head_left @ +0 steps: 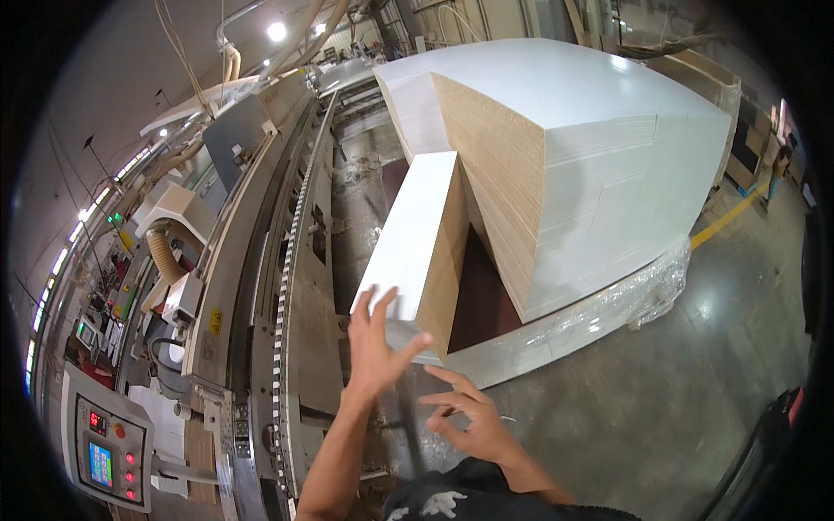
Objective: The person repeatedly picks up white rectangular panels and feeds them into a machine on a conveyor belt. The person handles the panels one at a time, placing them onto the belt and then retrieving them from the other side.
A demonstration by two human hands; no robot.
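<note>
A narrow stack of white-faced boards with tan edges lies straight ahead of me, pointing away. My left hand is at its near end, fingers spread over the top face and thumb out to the right; whether the fingertips touch the board I cannot tell. My right hand is lower and to the right, just off the near end of the stack. Its fingers are apart and partly bent, with nothing between them. Right of the narrow stack rises a much larger stack of white boards, also with tan edges.
Both stacks rest on a dark reddish base board, with clear plastic wrap along its edge. On the left runs a long machine with a toothed rail and a control panel. A person stands far right beyond a yellow floor line.
</note>
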